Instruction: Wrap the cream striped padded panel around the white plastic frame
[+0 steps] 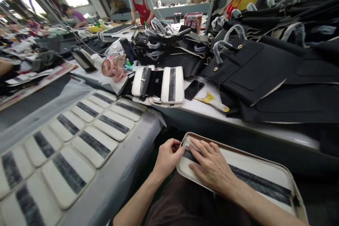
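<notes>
Across my lap lies a long cream panel (251, 159) with rounded corners, a raised rim and a dark grey stripe down its middle. My left hand (169, 155) pinches the panel's left end between thumb and fingers. Pressed flat on the panel's face near that same end is my right hand (212, 166), its fingers stretched out and slightly spread. The underside of the panel and the tips of some left fingers are hidden.
To the left, a covered table (132, 148) bears rows of striped cream panels (91, 143). Ahead are stacked panels (172, 84), a phone (194, 89), a pink fan (111, 69), a kettle (83, 58) and black bag pieces (249, 67). Several people work farther back.
</notes>
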Demonstrator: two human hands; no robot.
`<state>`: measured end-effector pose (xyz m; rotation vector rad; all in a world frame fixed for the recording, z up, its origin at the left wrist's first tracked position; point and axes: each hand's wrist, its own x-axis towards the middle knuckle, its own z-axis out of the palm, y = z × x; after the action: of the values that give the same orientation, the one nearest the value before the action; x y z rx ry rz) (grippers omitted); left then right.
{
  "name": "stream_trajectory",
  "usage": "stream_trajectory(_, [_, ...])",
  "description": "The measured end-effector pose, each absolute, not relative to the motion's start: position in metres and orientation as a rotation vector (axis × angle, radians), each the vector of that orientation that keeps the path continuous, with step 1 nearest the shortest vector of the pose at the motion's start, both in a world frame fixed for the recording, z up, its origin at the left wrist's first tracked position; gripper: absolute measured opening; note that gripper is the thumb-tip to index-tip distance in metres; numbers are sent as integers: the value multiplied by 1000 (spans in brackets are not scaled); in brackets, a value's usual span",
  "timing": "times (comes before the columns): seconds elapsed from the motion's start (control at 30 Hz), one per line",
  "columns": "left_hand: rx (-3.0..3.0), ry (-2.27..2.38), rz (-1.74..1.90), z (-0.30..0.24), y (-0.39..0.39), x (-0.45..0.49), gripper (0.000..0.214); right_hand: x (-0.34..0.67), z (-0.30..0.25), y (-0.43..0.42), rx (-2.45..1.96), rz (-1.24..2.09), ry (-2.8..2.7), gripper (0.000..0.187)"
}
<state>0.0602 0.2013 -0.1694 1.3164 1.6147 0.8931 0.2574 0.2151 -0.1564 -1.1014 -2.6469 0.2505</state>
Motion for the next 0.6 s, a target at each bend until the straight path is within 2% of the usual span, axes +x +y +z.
stream_trajectory(0.17, [1292,1697,918,-168,202,65,25,253,-147,219,-1131,386,-2641,42])
stream_trajectory(0.4, [1230,1617,962,-169,188,64,26,254,-166,207,-1194,294,-2623,54])
stream_trajectory(0.6, [1317,1813,874,-162,183,72,22,260,-174,199,-1243,339,-2574,64])
